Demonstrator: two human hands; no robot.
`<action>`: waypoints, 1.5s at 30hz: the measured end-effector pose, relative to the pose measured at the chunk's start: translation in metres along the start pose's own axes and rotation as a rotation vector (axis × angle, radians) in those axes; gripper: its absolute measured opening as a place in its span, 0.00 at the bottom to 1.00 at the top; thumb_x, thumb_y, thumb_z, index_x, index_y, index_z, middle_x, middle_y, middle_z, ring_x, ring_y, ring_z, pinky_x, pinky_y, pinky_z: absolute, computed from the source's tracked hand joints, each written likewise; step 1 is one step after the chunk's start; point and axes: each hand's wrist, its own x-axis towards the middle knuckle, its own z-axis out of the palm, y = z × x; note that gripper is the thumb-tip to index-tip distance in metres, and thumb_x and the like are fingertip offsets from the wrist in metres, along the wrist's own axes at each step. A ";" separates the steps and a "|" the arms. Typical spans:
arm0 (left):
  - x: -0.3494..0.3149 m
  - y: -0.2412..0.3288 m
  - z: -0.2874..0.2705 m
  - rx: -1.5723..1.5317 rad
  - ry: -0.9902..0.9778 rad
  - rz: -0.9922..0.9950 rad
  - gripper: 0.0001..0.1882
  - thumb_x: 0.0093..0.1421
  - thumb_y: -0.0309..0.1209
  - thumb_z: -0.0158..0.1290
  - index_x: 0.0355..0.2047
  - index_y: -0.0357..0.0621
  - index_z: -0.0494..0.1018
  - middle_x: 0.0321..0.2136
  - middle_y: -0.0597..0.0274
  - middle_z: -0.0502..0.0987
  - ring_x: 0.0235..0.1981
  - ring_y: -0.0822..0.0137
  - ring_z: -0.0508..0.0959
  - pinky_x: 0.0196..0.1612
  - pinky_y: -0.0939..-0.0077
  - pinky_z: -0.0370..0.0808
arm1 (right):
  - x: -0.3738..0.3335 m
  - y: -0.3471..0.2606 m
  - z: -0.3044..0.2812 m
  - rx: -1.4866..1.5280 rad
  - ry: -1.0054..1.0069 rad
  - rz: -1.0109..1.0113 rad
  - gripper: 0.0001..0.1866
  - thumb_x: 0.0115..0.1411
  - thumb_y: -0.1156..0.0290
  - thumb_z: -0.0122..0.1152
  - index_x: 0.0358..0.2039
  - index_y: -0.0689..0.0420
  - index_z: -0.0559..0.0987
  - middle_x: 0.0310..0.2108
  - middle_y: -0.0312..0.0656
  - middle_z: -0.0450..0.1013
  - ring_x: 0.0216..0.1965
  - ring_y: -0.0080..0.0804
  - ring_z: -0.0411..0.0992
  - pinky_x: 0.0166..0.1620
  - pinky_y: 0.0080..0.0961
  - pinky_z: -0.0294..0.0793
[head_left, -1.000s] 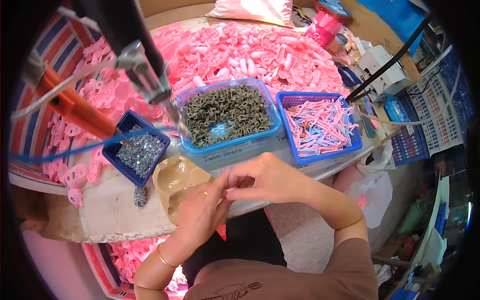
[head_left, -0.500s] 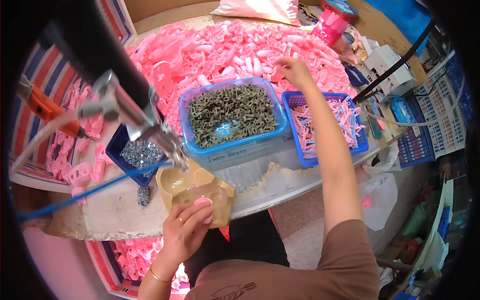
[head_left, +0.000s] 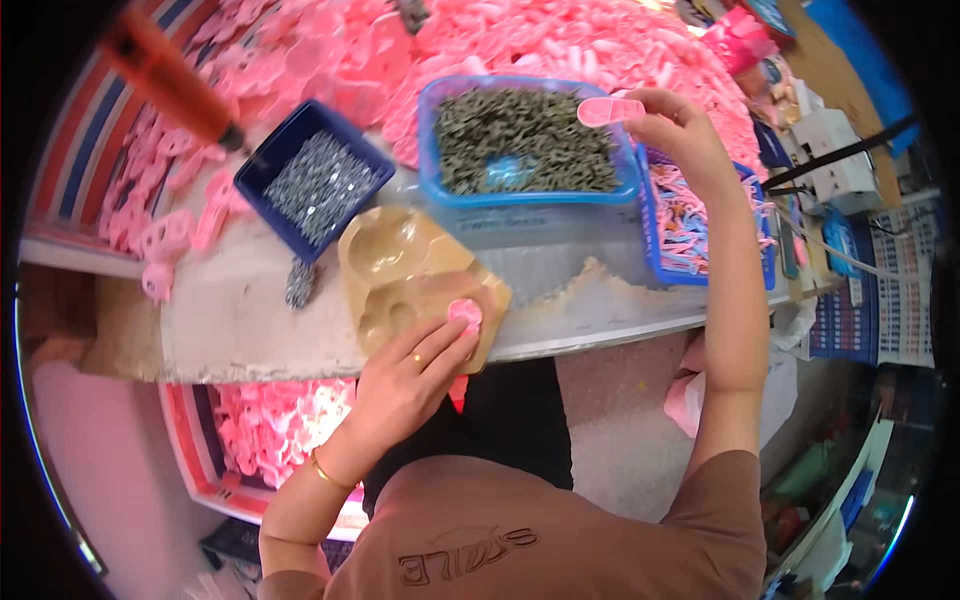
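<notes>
In my right hand (head_left: 685, 140), raised over the right end of the clear blue-rimmed tub, a long rounded pink plastic piece (head_left: 608, 112) is pinched between fingers and thumb. My left hand (head_left: 405, 375) rests at the near edge of a tan moulded holder (head_left: 400, 255) with several hollows. Its fingertips hold a small round pink plastic piece (head_left: 464, 314) against the holder's near right part. My fingers partly cover that piece. Grey-green small plastic parts (head_left: 525, 135) fill the tub (head_left: 535, 195).
A dark blue bin of small screws (head_left: 318, 185) stands left of the tub. An orange power screwdriver (head_left: 175, 80) hangs over the bin. Beyond lies a heap of pink plastic parts (head_left: 350, 55). At right is a blue basket (head_left: 665, 272) of thin pink and blue pieces.
My right hand has come back from the pink heap, now with the long pink piece. My left hand still holds the small pink piece at the holder. The whole view has shifted.
</notes>
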 end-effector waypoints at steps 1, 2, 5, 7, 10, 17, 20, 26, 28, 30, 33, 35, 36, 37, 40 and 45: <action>0.000 0.000 0.002 0.000 -0.005 -0.021 0.24 0.50 0.24 0.60 0.50 0.45 0.76 0.49 0.60 0.77 0.49 0.56 0.77 0.47 0.64 0.77 | -0.012 -0.004 0.012 0.004 -0.062 -0.014 0.16 0.62 0.71 0.62 0.50 0.61 0.78 0.38 0.38 0.78 0.39 0.24 0.77 0.44 0.21 0.77; 0.003 0.003 0.001 0.014 -0.012 -0.017 0.23 0.51 0.25 0.60 0.51 0.44 0.75 0.50 0.60 0.77 0.51 0.57 0.76 0.48 0.64 0.77 | -0.025 -0.011 0.022 0.007 -0.118 -0.033 0.16 0.61 0.71 0.62 0.49 0.61 0.77 0.37 0.38 0.77 0.37 0.24 0.77 0.42 0.20 0.77; -0.001 0.005 0.009 0.047 0.021 -0.024 0.22 0.53 0.26 0.60 0.50 0.43 0.75 0.51 0.61 0.76 0.52 0.58 0.76 0.48 0.65 0.77 | -0.059 -0.033 0.060 0.107 -0.272 0.039 0.15 0.60 0.71 0.65 0.46 0.61 0.79 0.35 0.37 0.77 0.32 0.23 0.76 0.38 0.19 0.76; -0.007 0.006 0.015 0.055 0.061 -0.026 0.21 0.54 0.27 0.60 0.49 0.42 0.75 0.51 0.61 0.76 0.51 0.59 0.76 0.48 0.66 0.77 | -0.080 -0.029 0.087 0.080 -0.304 0.026 0.14 0.59 0.71 0.66 0.44 0.61 0.80 0.33 0.37 0.77 0.30 0.22 0.76 0.35 0.19 0.76; -0.017 0.009 0.011 0.097 0.152 0.023 0.19 0.53 0.29 0.62 0.46 0.43 0.77 0.49 0.63 0.77 0.49 0.61 0.77 0.46 0.68 0.77 | -0.112 -0.032 0.134 -0.308 -0.317 -0.477 0.09 0.56 0.70 0.69 0.38 0.57 0.82 0.29 0.38 0.77 0.26 0.22 0.75 0.29 0.21 0.74; -0.046 -0.008 -0.021 0.070 0.301 0.096 0.19 0.46 0.25 0.65 0.41 0.45 0.78 0.38 0.63 0.80 0.38 0.63 0.80 0.40 0.69 0.78 | -0.137 0.004 0.215 -0.597 -0.183 -0.927 0.14 0.51 0.59 0.71 0.33 0.51 0.78 0.27 0.35 0.73 0.25 0.36 0.73 0.30 0.31 0.70; -0.061 -0.047 -0.038 0.087 0.386 -0.023 0.13 0.47 0.20 0.62 0.35 0.42 0.78 0.35 0.59 0.80 0.36 0.58 0.80 0.41 0.64 0.77 | -0.144 0.003 0.217 -0.612 -0.361 -0.772 0.16 0.50 0.57 0.72 0.34 0.51 0.78 0.28 0.35 0.73 0.25 0.35 0.74 0.31 0.32 0.70; -0.040 -0.177 -0.082 0.431 0.552 -0.449 0.15 0.57 0.28 0.58 0.45 0.40 0.75 0.43 0.55 0.79 0.47 0.51 0.76 0.51 0.60 0.72 | -0.142 -0.019 0.211 -0.544 -0.392 -0.711 0.15 0.52 0.59 0.71 0.37 0.49 0.80 0.25 0.33 0.73 0.24 0.34 0.73 0.31 0.31 0.70; -0.048 -0.222 -0.090 0.697 0.520 -0.451 0.16 0.59 0.31 0.57 0.46 0.40 0.74 0.43 0.54 0.79 0.46 0.51 0.76 0.52 0.58 0.71 | -0.143 -0.024 0.210 -0.554 -0.389 -0.639 0.13 0.53 0.61 0.71 0.37 0.49 0.81 0.22 0.32 0.72 0.23 0.33 0.72 0.29 0.30 0.70; -0.057 -0.252 -0.102 0.580 0.245 -0.661 0.15 0.59 0.32 0.56 0.46 0.41 0.74 0.42 0.54 0.79 0.46 0.51 0.76 0.50 0.57 0.72 | -0.142 -0.024 0.210 -0.535 -0.390 -0.654 0.12 0.51 0.65 0.72 0.36 0.51 0.82 0.22 0.34 0.72 0.23 0.32 0.71 0.29 0.29 0.69; -0.059 -0.257 -0.109 0.645 0.288 -0.747 0.13 0.62 0.33 0.52 0.45 0.41 0.75 0.40 0.51 0.78 0.44 0.52 0.76 0.47 0.60 0.72 | -0.146 -0.015 0.204 -0.509 -0.414 -0.545 0.11 0.51 0.69 0.73 0.35 0.55 0.82 0.23 0.36 0.72 0.25 0.30 0.71 0.30 0.27 0.70; -0.072 -0.257 -0.118 0.504 0.435 -0.789 0.12 0.63 0.32 0.51 0.45 0.41 0.74 0.40 0.53 0.78 0.43 0.55 0.77 0.47 0.61 0.73 | -0.148 -0.013 0.201 -0.493 -0.443 -0.435 0.11 0.52 0.70 0.72 0.36 0.56 0.82 0.24 0.37 0.73 0.27 0.30 0.72 0.30 0.25 0.70; -0.077 -0.254 -0.121 0.362 0.578 -0.826 0.11 0.64 0.31 0.50 0.45 0.42 0.73 0.41 0.55 0.78 0.42 0.57 0.77 0.47 0.63 0.74 | -0.148 -0.013 0.200 -0.438 -0.435 -0.388 0.10 0.53 0.71 0.71 0.36 0.57 0.82 0.26 0.38 0.75 0.28 0.29 0.73 0.30 0.25 0.71; -0.083 -0.246 -0.120 0.364 0.577 -0.825 0.11 0.64 0.31 0.50 0.45 0.42 0.73 0.41 0.55 0.78 0.42 0.57 0.77 0.47 0.63 0.74 | -0.149 -0.014 0.200 -0.383 -0.426 -0.343 0.08 0.55 0.72 0.69 0.36 0.58 0.83 0.28 0.39 0.76 0.30 0.28 0.74 0.30 0.24 0.71; -0.069 -0.165 -0.117 -1.055 0.787 -0.792 0.11 0.67 0.32 0.46 0.45 0.40 0.72 0.40 0.61 0.77 0.42 0.62 0.77 0.48 0.62 0.74 | -0.142 -0.020 0.207 -0.230 -0.400 -0.277 0.11 0.60 0.73 0.65 0.43 0.60 0.81 0.38 0.41 0.78 0.37 0.27 0.76 0.38 0.22 0.74; -0.058 -0.068 -0.057 -1.638 0.297 -0.686 0.19 0.67 0.37 0.49 0.52 0.35 0.70 0.47 0.57 0.76 0.49 0.64 0.76 0.52 0.64 0.73 | -0.137 -0.038 0.253 0.302 -0.334 -0.134 0.16 0.60 0.74 0.63 0.49 0.62 0.77 0.42 0.44 0.76 0.40 0.31 0.75 0.45 0.27 0.73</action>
